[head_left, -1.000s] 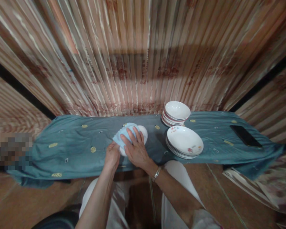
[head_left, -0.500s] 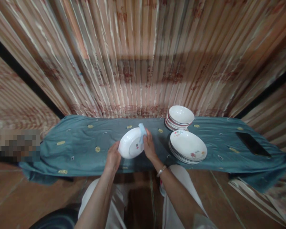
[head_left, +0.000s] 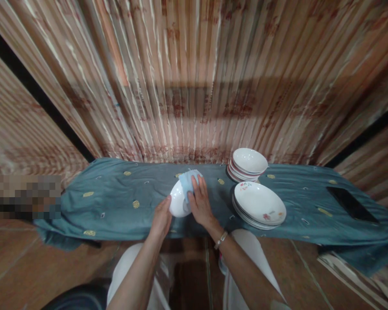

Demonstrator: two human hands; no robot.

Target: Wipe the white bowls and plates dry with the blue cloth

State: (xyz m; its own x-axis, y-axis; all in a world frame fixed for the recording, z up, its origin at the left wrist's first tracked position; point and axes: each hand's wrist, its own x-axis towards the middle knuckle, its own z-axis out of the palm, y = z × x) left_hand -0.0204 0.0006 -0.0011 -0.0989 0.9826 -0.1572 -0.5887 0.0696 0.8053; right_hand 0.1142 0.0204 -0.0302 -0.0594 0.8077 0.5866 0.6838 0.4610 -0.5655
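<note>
My left hand (head_left: 161, 214) grips the left edge of a white plate (head_left: 178, 202), which is tilted above the table with its underside facing me. Against the plate's right part my right hand (head_left: 200, 201) presses a light blue cloth (head_left: 188, 181), its fingers lying over the fabric. The cloth and my right fingers hide much of the plate's right side. To the right of my hands stands a stack of white plates (head_left: 258, 202) with small flower prints. Behind it is a stack of white bowls (head_left: 249, 161).
A teal cloth (head_left: 113, 219) with yellow pineapple motifs covers the long table. A black phone-like slab (head_left: 351, 204) lies at the right. Pleated curtains (head_left: 187, 107) hang behind, with dark poles at both sides. Below, a dark round object (head_left: 77, 297) stands on the floor.
My right hand has swung the blue cloth from the plate's right rim across its underside, and the cloth is spread wider. The view has shifted slightly.
</note>
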